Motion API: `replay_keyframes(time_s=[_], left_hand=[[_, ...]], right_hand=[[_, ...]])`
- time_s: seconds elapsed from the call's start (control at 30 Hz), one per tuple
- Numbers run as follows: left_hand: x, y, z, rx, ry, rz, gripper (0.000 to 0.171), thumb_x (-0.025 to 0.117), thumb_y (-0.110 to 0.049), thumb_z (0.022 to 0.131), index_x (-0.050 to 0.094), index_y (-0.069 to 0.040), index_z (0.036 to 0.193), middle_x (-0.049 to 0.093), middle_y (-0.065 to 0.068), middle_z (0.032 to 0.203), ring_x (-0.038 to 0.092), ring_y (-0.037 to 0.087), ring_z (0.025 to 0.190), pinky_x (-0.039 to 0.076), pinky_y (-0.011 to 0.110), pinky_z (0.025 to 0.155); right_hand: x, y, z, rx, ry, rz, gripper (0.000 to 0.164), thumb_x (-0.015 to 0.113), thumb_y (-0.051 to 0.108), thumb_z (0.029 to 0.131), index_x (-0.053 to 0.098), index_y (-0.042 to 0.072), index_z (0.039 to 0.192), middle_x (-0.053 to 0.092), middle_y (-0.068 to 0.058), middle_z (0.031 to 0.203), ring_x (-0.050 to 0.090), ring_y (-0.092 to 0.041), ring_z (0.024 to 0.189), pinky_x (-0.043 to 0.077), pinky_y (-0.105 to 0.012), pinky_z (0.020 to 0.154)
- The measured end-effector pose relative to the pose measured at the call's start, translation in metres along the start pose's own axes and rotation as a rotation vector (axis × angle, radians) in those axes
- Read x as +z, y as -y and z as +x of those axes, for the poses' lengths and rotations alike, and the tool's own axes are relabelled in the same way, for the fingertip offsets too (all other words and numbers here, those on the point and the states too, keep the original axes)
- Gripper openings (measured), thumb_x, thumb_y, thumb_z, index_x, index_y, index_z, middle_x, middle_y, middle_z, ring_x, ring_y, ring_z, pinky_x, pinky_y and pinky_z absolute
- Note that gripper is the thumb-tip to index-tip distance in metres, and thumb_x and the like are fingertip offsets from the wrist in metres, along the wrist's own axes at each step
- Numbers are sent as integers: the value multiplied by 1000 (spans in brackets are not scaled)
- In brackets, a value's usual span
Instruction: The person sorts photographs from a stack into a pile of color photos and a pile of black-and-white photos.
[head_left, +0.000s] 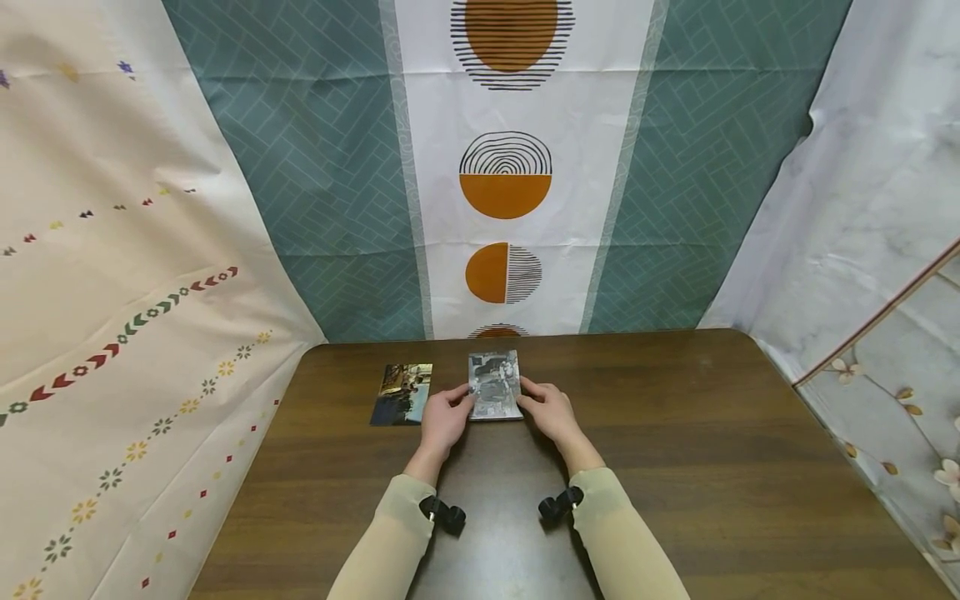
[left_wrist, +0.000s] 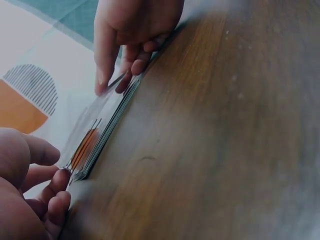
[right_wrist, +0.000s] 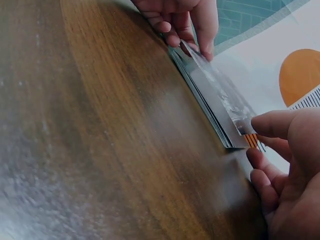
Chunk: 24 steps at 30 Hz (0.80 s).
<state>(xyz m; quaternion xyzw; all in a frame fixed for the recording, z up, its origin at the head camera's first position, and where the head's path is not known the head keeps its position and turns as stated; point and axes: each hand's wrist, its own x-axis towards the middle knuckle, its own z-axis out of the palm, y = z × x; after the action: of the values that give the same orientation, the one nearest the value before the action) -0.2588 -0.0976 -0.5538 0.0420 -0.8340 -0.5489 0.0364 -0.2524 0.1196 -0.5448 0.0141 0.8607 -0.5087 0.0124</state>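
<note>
A black-and-white picture postcard (head_left: 494, 383) lies over a stack of cards (right_wrist: 202, 102), whose layered edges show in both wrist views. My left hand (head_left: 446, 418) pinches the postcard's left edge between thumb and fingers. At the opposite edge, my right hand (head_left: 553, 414) pinches it the same way. In the right wrist view the postcard is raised off the stack, leaving a narrow gap. Left of my left hand, a colour postcard (head_left: 403, 394) lies flat on the table.
The brown wooden table (head_left: 675, 467) reaches back to a patterned cloth (head_left: 315, 167) hanging behind it. Pale cloths (head_left: 150, 350) hang at either side. Black wrist cameras (head_left: 450, 515) are strapped over both sleeves.
</note>
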Motion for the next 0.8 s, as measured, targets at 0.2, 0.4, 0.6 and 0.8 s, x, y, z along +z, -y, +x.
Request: replay_keyframes(time_s=[0.2, 0.4, 0.6, 0.8], left_hand=[[-1, 1, -1, -17, 3, -57, 36, 72, -19, 101, 76, -9, 136, 75, 9, 119, 65, 26, 112, 52, 46, 95], [-4, -3, -1, -21, 27, -121, 37, 71, -15, 101, 74, -7, 137, 73, 12, 128, 63, 28, 122, 51, 47, 100], [-2, -9, -7, 20, 17, -110, 35, 73, -12, 99, 76, -6, 134, 73, 6, 108, 61, 22, 102, 49, 36, 86], [5, -18, -17, 99, 0, -85, 33, 74, -11, 96, 79, -4, 128, 71, 2, 94, 59, 17, 87, 47, 32, 76]], right_hand=[[-1, 1, -1, -28, -15, 12, 50, 70, 23, 102, 64, 14, 151, 66, -17, 132, 51, -40, 130, 42, -58, 108], [-3, 2, 3, -24, 21, 83, 49, 69, 18, 102, 63, 8, 150, 72, -16, 129, 60, -37, 131, 44, -55, 112], [-12, 2, 0, 13, 52, 171, 47, 67, 15, 104, 63, 8, 150, 62, -19, 148, 52, -40, 143, 40, -57, 116], [-24, -1, -10, -13, 30, 166, 47, 68, 14, 103, 64, 6, 149, 61, -21, 149, 51, -41, 143, 41, -57, 116]])
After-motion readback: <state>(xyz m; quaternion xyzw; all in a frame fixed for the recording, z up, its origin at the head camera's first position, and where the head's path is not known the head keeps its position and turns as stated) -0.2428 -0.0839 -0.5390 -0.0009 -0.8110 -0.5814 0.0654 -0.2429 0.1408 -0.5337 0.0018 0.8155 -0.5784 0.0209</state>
